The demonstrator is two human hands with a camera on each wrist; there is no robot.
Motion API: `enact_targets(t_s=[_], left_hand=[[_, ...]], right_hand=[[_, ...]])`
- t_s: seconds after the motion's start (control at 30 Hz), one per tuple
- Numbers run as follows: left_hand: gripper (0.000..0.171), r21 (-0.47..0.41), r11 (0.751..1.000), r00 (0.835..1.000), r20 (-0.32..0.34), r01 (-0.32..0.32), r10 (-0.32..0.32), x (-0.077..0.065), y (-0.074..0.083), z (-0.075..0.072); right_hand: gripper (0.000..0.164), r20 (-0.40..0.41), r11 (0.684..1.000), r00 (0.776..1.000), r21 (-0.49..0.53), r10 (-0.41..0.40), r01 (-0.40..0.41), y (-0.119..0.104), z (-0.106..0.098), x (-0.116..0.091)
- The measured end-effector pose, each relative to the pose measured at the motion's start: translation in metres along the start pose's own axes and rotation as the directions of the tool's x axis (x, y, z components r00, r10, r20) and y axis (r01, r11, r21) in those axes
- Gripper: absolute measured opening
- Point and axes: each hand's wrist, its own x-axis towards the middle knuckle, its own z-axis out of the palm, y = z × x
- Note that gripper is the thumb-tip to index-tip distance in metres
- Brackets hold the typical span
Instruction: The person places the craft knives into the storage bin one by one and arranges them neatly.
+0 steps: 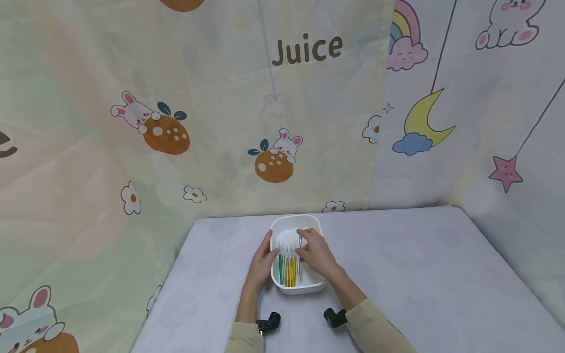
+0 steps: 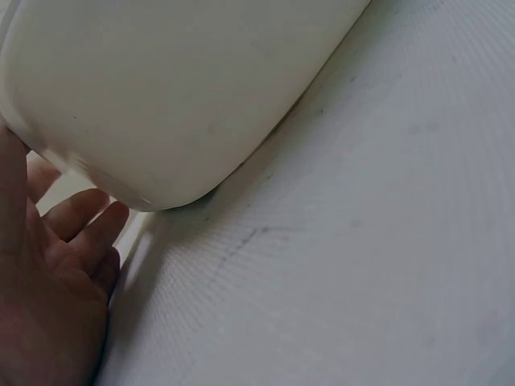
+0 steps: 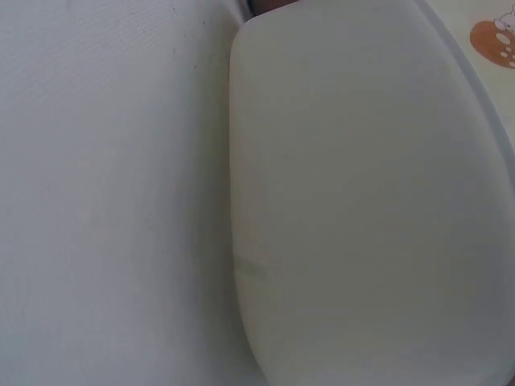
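A white plastic container (image 1: 297, 290) with rounded corners stands on the table. My left hand (image 1: 261, 262) holds its left side, with the thumb at the rim and the fingers along the outside wall; in the left wrist view those fingers (image 2: 96, 229) touch the wall. Over the container's right side, my right hand (image 1: 317, 252) pinches a thin silver pen-like stick (image 1: 298, 268) upright between thumb and fingers. Left of it inside lie several slim yellow sticks (image 1: 290, 272) and a green stick (image 1: 280, 269), with clear upper ends. Their exact kind is too small to tell.
A pale cloth covers the table (image 1: 419, 274). Behind it hangs a printed curtain (image 1: 220, 147) with rabbits and fruit. Each wrist wears a small black camera, such as the left camera (image 1: 270, 322). The right wrist view shows mostly the container's outer wall (image 3: 362, 193).
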Motion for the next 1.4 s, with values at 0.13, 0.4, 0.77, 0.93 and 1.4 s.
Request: enact_targets(t_s=[0.13, 0.4, 0.77, 0.93, 1.4], left_hand=[[0.061, 0.001, 1.000, 1.000, -0.001, 0.004, -0.004, -0.0001, -0.0008, -0.0001], [0.060, 0.003, 1.000, 1.000, -0.001, 0.004, -0.004, 0.0004, -0.0020, -0.0010], [0.061, 0.000, 1.000, 1.000, -0.001, 0.012, -0.012, 0.0009, -0.0013, -0.0011], [0.061, -0.008, 1.000, 1.000, 0.004, 0.016, -0.015, 0.0003, -0.0025, -0.0010], [0.061, -0.020, 1.000, 1.000, 0.001, -0.009, 0.009, -0.0007, -0.0017, -0.0009]], right_hand=[[0.062, 0.022, 1.000, 1.000, -0.008, 0.001, -0.001, 0.0008, 0.0014, 0.0014], [0.060, 0.040, 0.998, 0.999, -0.069, 0.000, 0.003, -0.0020, 0.0019, 0.0009], [0.058, 0.057, 0.993, 0.998, -0.118, -0.019, 0.026, -0.0005, 0.0023, 0.0011], [0.057, 0.074, 0.989, 0.997, -0.141, -0.021, 0.031, 0.0004, 0.0034, 0.0007], [0.057, 0.108, 0.958, 0.994, -0.285, 0.006, 0.025, -0.0003, 0.0071, 0.0011]])
